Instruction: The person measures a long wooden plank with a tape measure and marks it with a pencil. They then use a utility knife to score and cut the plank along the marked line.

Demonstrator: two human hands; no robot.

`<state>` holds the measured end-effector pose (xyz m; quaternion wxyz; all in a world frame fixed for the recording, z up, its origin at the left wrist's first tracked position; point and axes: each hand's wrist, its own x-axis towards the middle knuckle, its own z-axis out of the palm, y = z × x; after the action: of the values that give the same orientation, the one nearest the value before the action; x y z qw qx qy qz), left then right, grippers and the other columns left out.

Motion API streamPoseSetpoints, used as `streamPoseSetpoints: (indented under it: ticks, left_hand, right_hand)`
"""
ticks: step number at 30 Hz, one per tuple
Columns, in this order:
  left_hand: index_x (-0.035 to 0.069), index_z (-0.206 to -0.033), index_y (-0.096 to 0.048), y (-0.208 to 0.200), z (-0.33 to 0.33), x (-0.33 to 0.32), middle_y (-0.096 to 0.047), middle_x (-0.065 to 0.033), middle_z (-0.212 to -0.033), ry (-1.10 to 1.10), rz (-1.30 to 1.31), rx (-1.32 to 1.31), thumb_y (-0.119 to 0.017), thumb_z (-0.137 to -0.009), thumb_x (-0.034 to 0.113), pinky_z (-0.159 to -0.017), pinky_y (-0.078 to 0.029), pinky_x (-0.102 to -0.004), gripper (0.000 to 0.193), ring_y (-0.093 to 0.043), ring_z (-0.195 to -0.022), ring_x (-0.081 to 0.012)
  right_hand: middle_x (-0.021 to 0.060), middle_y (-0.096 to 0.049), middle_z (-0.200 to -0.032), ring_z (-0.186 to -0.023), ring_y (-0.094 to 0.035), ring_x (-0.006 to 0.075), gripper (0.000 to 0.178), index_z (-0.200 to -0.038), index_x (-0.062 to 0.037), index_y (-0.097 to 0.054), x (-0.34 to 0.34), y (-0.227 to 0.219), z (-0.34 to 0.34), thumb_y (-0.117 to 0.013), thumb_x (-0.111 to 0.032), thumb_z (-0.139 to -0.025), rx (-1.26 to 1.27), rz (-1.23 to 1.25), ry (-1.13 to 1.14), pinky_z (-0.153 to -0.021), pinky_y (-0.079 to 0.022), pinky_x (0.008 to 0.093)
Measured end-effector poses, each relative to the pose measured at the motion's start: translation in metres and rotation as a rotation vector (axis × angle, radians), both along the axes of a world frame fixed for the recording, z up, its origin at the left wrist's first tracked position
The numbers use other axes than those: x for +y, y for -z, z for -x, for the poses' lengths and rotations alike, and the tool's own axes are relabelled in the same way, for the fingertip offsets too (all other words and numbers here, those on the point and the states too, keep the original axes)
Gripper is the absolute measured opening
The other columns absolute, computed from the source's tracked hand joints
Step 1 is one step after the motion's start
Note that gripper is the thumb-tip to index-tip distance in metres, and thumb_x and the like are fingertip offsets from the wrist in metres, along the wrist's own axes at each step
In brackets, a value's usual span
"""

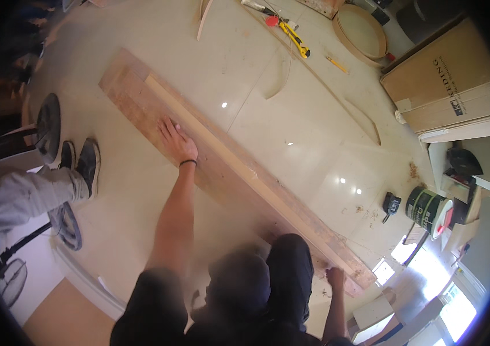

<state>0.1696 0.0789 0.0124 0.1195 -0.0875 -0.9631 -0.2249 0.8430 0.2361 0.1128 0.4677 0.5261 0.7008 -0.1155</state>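
Observation:
A long reddish-brown board point(132, 101) lies slantwise on the floor in front of me, from the far left to the near right. Along its length rests a narrow, lighter wooden strip point(250, 176). My left hand point(177, 140) presses flat on the board beside the strip, fingers stretched, a dark band round the wrist. Down at the near right end, my right hand point(335, 278) is closed at the strip's edge; whatever its curled fingers hold is too small to make out. My dark-clad knee point(290, 271) covers part of the board's near edge.
Beyond the board lie a yellow utility knife point(295, 40), a pencil point(337, 64) and thin curved wood strips point(363, 120). To the right are a cardboard box point(429, 75), a dark tool point(392, 205) and a bucket point(423, 207). Another person's shoes point(88, 164) stand at left.

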Motion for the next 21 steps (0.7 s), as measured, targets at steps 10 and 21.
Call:
streamPoseSetpoints:
  ticks: [10,21]
  left_hand:
    - [0.011,-0.151,-0.035,-0.005,0.004,0.001,-0.024,-0.0171,-0.16,-0.034,-0.116,-0.071,-0.032,-0.106,0.025,-0.116,-0.024,-0.0528,0.047,-0.026,-0.144,-0.0401]
    - [0.009,-0.15,-0.036,-0.012,0.009,0.001,-0.024,-0.0199,-0.159,-0.038,-0.101,-0.111,-0.029,-0.107,0.031,-0.115,-0.027,-0.0535,0.048,-0.027,-0.143,-0.0403]
  right_hand:
    - [0.0214,-0.07,-0.098,-0.095,-0.066,0.0394,0.031,-0.113,-0.0032,-0.064,0.326,0.069,0.641,-0.058,-0.028,-0.095,1.412,-0.471,-0.324,-0.081,-0.052,0.0469]
    - [0.0124,-0.073,-0.092,-0.084,-0.071,0.0223,0.049,-0.1,-0.0035,-0.073,0.393,0.069,0.687,-0.083,-0.043,-0.073,0.976,-0.004,-0.213,-0.076,-0.055,0.0352]
